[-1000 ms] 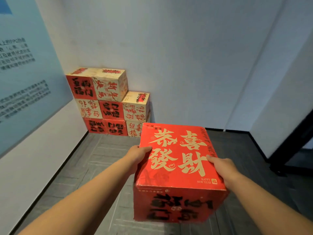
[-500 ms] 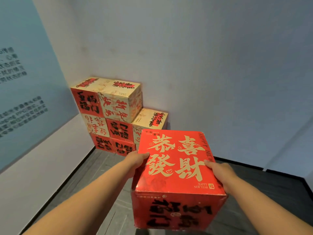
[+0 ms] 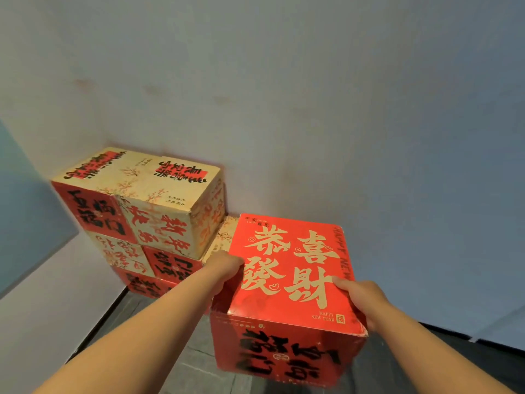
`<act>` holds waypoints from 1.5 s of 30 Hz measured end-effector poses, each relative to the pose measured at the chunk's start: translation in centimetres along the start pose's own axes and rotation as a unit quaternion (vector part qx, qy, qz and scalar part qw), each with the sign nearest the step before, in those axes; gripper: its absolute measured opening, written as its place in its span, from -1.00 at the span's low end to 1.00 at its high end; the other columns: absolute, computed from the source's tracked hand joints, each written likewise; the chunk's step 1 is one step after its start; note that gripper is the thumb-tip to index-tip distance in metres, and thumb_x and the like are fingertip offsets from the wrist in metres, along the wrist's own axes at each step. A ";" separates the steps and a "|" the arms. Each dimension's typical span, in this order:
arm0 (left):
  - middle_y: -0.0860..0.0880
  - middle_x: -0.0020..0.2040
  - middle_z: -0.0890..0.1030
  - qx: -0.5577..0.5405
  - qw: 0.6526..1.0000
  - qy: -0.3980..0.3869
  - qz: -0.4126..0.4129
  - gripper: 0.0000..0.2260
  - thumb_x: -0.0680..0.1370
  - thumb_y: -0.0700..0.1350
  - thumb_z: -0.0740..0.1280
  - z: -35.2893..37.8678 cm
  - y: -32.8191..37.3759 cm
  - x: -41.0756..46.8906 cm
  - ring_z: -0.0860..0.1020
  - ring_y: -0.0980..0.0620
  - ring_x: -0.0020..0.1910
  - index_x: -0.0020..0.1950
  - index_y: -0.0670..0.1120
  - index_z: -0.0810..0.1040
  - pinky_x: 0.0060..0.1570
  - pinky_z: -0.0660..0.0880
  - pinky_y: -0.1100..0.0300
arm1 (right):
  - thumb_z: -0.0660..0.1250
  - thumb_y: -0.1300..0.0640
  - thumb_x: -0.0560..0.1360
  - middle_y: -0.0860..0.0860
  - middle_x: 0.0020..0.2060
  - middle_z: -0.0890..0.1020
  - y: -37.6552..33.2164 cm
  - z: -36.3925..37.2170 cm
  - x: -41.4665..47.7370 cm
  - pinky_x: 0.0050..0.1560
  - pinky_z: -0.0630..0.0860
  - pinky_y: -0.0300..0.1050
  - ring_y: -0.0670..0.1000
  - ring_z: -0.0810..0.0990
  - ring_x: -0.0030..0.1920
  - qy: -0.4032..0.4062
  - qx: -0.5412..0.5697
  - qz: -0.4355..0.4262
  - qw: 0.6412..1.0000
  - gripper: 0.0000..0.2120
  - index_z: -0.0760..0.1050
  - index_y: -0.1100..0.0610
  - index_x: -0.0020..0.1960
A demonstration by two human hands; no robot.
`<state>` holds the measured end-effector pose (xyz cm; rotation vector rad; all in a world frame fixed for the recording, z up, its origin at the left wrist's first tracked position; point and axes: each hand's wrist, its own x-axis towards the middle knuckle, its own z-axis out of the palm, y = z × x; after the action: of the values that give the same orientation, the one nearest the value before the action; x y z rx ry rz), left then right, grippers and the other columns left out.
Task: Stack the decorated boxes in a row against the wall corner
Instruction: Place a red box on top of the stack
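I carry a red box (image 3: 289, 282) with gold characters on its lid and black ones on its front, held in the air between both hands. My left hand (image 3: 224, 268) grips its left side, my right hand (image 3: 358, 300) its right side. In the wall corner stands a stack of red and cream decorated boxes (image 3: 147, 211), three high at the left. A lower cream box (image 3: 224, 234) to the right of that stack is mostly hidden behind the red box, which hovers over and just in front of it.
A pale wall (image 3: 341, 109) runs behind the stack, and a blue-and-white wall (image 3: 25, 251) closes the left side. Dark grey floor (image 3: 147, 317) with a black skirting strip lies below, stretching to the right along the back wall.
I have come closer to the corner. The stack now looms larger, and the red box has moved forward until it covers the lower cream box at the stack's right.
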<state>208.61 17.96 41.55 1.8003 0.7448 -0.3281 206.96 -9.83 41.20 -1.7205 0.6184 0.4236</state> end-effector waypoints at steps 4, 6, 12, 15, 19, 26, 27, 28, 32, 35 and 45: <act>-0.15 -0.16 0.59 0.019 1.000 0.012 -0.014 -0.83 0.54 -0.20 0.30 -1.3 4.3 6.2 0.58 -0.02 -0.25 -0.25 -0.14 0.41 -0.21 0.48 0.20 | 0.46 0.12 0.48 0.22 -0.18 0.71 -5.7 3.5 7.8 -0.21 0.62 0.02 0.21 0.71 -0.20 -0.022 -0.015 -0.005 1.000 -0.76 0.54 0.25 0.04; -0.06 -0.44 0.52 -0.001 1.000 0.009 -0.025 -0.73 0.56 -0.28 0.26 -2.3 6.4 8.6 0.50 0.13 -0.57 -0.32 -0.13 0.34 -0.50 0.39 0.32 | 0.46 0.13 0.48 0.22 -0.17 0.71 -8.3 5.1 11.2 -0.25 0.60 -0.01 0.20 0.70 -0.21 -0.037 -0.021 -0.009 0.999 -0.75 0.54 0.26 0.05; -0.12 0.16 0.56 -0.031 0.999 0.006 0.020 -0.72 0.57 -0.16 0.33 -4.7 11.9 16.3 0.49 -0.06 0.00 0.25 -0.21 0.50 -0.09 0.42 0.17 | 0.43 0.13 0.52 0.21 -0.12 0.69 -13.8 9.4 18.3 -0.29 0.54 -0.05 0.18 0.68 -0.18 -0.070 -0.032 0.006 0.997 -0.69 0.51 0.28 0.17; -0.14 0.33 0.47 -0.018 0.999 -0.002 0.040 -0.54 0.55 -0.13 0.36 -5.7 13.2 19.4 0.46 -0.09 0.16 0.42 -0.18 0.37 0.11 0.40 0.10 | 0.37 0.13 0.56 0.17 -0.12 0.67 -15.0 11.6 19.7 -0.33 0.47 -0.06 0.14 0.64 -0.19 -0.078 -0.039 0.015 0.996 -0.74 0.47 0.25 0.17; -0.14 0.29 0.50 0.022 0.998 -0.008 0.061 -0.54 0.54 -0.16 0.37 -7.5 14.7 24.4 0.52 -0.06 0.14 0.42 -0.17 0.39 0.07 0.46 0.14 | 0.37 0.11 0.56 0.17 -0.07 0.68 -16.0 14.5 21.8 -0.33 0.46 -0.07 0.12 0.64 -0.18 -0.059 -0.036 0.018 0.997 -0.71 0.49 0.25 0.20; -0.11 0.21 0.58 0.159 0.977 -0.066 0.124 -0.57 0.44 -0.23 0.43 -10.5 15.2 30.9 0.57 -0.11 0.17 0.31 -0.16 0.51 0.23 0.50 0.03 | 0.40 0.12 0.54 0.14 -0.18 0.66 -15.3 19.2 24.1 -0.23 0.54 -0.04 0.13 0.64 -0.21 0.032 0.016 0.028 0.999 -0.75 0.50 0.23 0.14; -0.08 0.25 0.57 0.207 0.965 -0.052 0.151 -0.60 0.47 -0.22 0.41 -10.9 14.9 31.6 0.54 -0.09 0.22 0.31 -0.15 0.52 0.25 0.47 0.10 | 0.40 0.13 0.54 0.15 -0.17 0.66 -15.0 19.7 24.2 -0.22 0.54 -0.04 0.13 0.64 -0.21 0.045 0.018 0.028 0.998 -0.75 0.51 0.24 0.14; -0.07 0.27 0.57 0.241 0.952 -0.034 0.185 -0.63 0.49 -0.22 0.38 -11.4 14.5 32.3 0.53 -0.07 0.24 0.31 -0.15 0.53 0.22 0.45 0.18 | 0.40 0.13 0.54 0.16 -0.14 0.67 -14.7 20.2 24.5 -0.20 0.55 -0.03 0.14 0.64 -0.20 0.054 0.015 0.026 0.998 -0.74 0.52 0.25 0.15; -0.14 0.38 0.47 0.287 0.929 0.017 0.232 -0.50 0.51 -0.05 0.39 -13.3 12.6 35.1 0.45 -0.11 0.34 0.42 -0.13 0.41 0.25 0.40 0.09 | 0.40 0.10 0.54 0.20 0.01 0.67 -12.9 22.1 24.8 0.00 0.59 0.11 0.20 0.66 -0.07 0.076 0.024 0.017 0.997 -0.66 0.50 0.25 0.24; -0.16 0.57 0.11 0.375 0.917 -0.001 0.139 -0.28 0.51 0.26 0.28 -14.3 10.5 36.5 0.08 -0.22 0.54 0.57 -0.01 0.13 0.43 0.12 -0.22 | 0.41 0.02 0.52 0.16 0.02 0.67 -12.2 22.3 25.0 -0.09 0.61 0.04 0.16 0.68 -0.09 0.065 0.064 0.006 0.996 -0.57 0.43 0.18 0.30; -0.07 0.57 -0.32 0.381 0.913 -0.062 0.133 -0.14 0.50 0.36 0.19 -14.6 7.1 37.9 -0.34 -0.15 0.54 0.60 0.04 -0.19 0.45 -0.30 -0.17 | 0.53 -0.27 0.24 0.03 0.07 0.70 -11.4 21.6 25.0 -0.07 0.62 0.00 0.10 0.71 -0.02 -0.039 -0.017 -0.025 0.999 -0.26 0.44 -0.03 0.33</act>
<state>240.05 42.46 30.95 2.5507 0.2698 -0.6009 234.68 8.48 30.43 -1.7402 0.5138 0.4670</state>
